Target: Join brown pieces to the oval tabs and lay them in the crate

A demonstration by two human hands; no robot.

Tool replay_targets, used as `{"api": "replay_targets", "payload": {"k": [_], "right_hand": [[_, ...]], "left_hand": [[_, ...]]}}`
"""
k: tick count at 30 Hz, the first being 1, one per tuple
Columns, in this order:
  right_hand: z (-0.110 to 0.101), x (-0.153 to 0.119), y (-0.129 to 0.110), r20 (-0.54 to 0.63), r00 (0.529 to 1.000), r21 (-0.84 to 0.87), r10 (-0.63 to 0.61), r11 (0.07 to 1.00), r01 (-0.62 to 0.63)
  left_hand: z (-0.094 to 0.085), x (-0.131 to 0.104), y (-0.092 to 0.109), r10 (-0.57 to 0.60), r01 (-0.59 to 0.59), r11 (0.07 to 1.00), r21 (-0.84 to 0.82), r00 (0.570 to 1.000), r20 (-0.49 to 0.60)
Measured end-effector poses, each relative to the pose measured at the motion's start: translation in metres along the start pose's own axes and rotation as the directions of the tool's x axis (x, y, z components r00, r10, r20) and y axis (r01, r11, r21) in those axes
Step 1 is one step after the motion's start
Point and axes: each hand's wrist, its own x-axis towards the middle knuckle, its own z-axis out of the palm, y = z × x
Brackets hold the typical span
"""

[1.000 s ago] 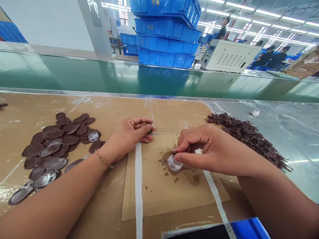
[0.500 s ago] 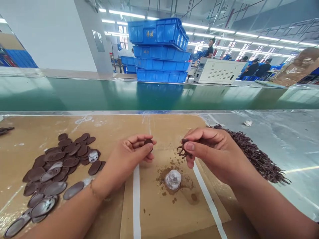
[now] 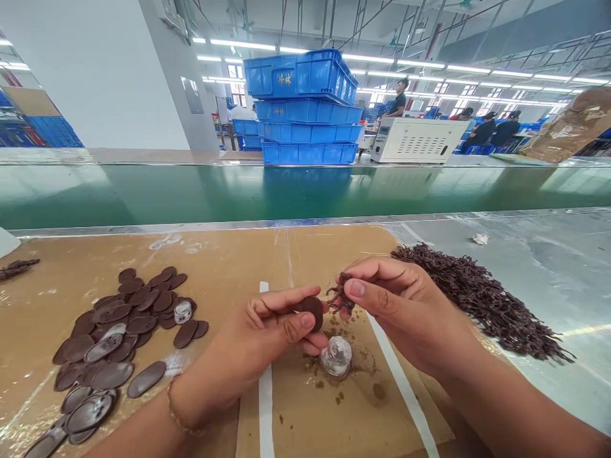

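Observation:
Between the thumb and fingers of my left hand [image 3: 274,324] is a dark brown oval disc [image 3: 312,310], its flat face turned toward my right hand. My right hand [image 3: 396,302] pinches a small brown branching, root-like piece [image 3: 340,296], its thin prongs pointing left, close to the disc. Below both hands a small round container [image 3: 336,356] with a whitish, lumpy top stands on the cardboard, amid brown spots. To the left lies a heap of brown oval discs [image 3: 114,337], some shiny or whitish. A pile of brown branching pieces [image 3: 477,296] lies beyond my right hand.
Cardboard [image 3: 229,254] with white tape strips [image 3: 266,407] covers the bench. Behind it runs a green conveyor belt [image 3: 200,194]. Past that stand stacked blue crates [image 3: 305,133], a cream metal box [image 3: 420,140] and a brown bag [image 3: 568,130]. Several people are in the background.
My left hand has moved right and slightly down, bringing the disc near the branching piece and showing more of its face. My right hand has shifted slightly left. The view has tilted a little.

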Motion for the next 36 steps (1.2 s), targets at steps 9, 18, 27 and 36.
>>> {"api": "replay_targets", "payload": {"k": [9,18,27,36], "right_hand": [[0.002,-0.001,0.005,0.016,1.000,0.023,0.013,1.000,-0.013],[0.005,-0.001,0.004,-0.026,0.996,-0.048,-0.084,0.995,0.083],[0.009,-0.008,-0.003,0.152,0.982,-0.194,-0.110,0.971,0.138],[0.007,-0.012,0.000,0.205,0.972,-0.236,-0.111,0.959,0.159]], "left_hand": [[0.001,-0.003,0.000,-0.001,0.006,0.998,-0.060,0.997,0.076],[0.002,-0.002,0.001,0.022,-0.018,0.994,-0.105,0.999,0.043],[0.000,-0.003,-0.006,0.054,-0.039,0.992,-0.121,0.991,0.121],[0.001,-0.003,-0.004,0.071,-0.050,0.988,-0.148,0.988,0.137]]}}
